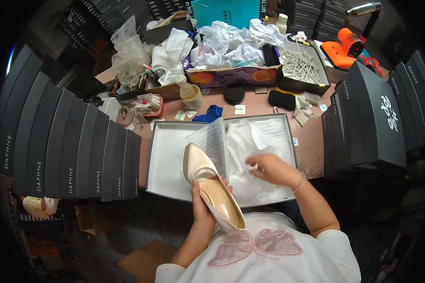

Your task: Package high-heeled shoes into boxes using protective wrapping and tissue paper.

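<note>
A cream pointed-toe shoe (197, 162) is gripped at its middle by my left hand (203, 205), thumb on one side and fingertips on the other. Its toe points up and away, and its heel end comes near my shirt. Below and beyond it lies an opened shoebox (161, 155) with a white inside and dark edges. White tissue paper (243, 141) and a ribbed translucent wrapping sheet (208, 137) fill much of the box's right half. Over that paper hovers my right hand (274, 170), fingers curled together; whatever they pinch is hard to make out against the white.
Dark shoeboxes (82, 146) stand in rows at left, with more boxes (368, 118) at right. Behind the open box are a glue bottle (190, 94), a blue cloth (211, 114), a carton of crumpled paper (231, 78), a box of white sticks (300, 63) and an orange tool (337, 52).
</note>
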A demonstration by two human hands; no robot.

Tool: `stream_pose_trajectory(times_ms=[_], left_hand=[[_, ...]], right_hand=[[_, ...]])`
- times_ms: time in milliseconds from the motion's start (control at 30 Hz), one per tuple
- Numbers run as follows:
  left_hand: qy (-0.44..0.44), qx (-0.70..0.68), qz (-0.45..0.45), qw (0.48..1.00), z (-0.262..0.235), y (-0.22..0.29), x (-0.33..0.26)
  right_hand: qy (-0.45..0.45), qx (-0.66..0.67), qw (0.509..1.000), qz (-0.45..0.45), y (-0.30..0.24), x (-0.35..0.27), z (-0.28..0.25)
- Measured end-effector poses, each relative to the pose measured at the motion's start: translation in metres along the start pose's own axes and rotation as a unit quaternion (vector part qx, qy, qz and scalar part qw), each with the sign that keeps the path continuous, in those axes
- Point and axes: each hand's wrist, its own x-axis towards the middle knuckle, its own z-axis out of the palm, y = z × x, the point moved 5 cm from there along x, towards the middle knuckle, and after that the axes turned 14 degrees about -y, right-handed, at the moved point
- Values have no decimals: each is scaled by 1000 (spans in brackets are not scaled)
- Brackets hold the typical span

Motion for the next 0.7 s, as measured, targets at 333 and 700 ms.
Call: stream_pose_trajectory(times_ms=[333, 700], left_hand=[[-21, 17, -30, 999, 7, -3, 7], [-53, 59, -22, 997, 23, -9, 6]], right_hand=[[171, 132, 973, -82, -21, -14, 6], [302, -49, 934, -186, -75, -3, 11]])
